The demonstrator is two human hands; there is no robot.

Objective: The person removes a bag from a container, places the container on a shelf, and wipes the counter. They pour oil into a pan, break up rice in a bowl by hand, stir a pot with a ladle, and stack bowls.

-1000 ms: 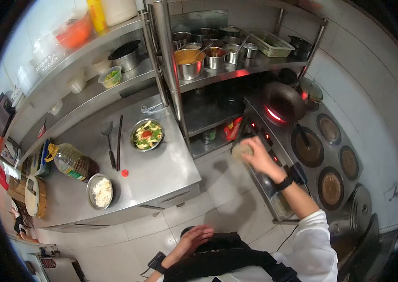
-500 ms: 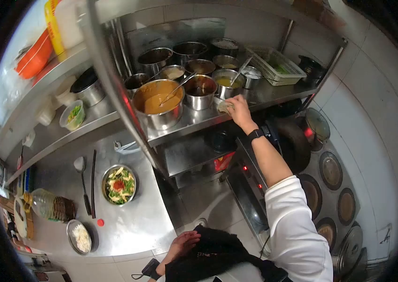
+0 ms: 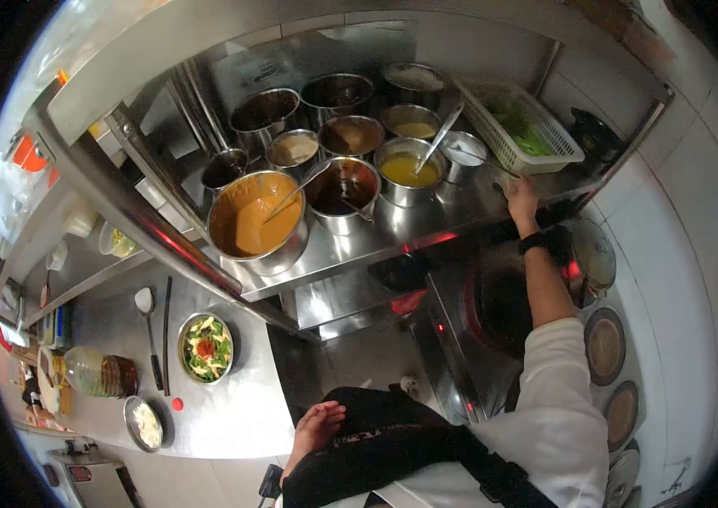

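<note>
Cloth (image 3: 507, 181), pinched in R hand's (image 3: 522, 205) fingers, has moved from below yellow-liquid pot (image 3: 408, 197) to near basket (image 3: 494, 142), i.e. further along shelf (image 3: 388, 233) (L hand (image 3: 318, 427) empty, fingers loosely extended).

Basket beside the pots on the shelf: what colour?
The basket is off-white, seen best in the head view.

Counter items left of your left hand (image 3: 318, 426), round burner plates near your right forearm.
Ahead-left of your left hand you have a metal bowl (image 3: 186, 347) of green and pale food topped with red, then dark chopsticks (image 3: 166, 339) beside a spatula (image 3: 152, 334). Directly left are a red cap (image 3: 177, 405) and a bowl of white food (image 3: 146, 423), with a plastic oil jug (image 3: 98, 372) farther out.
</note>
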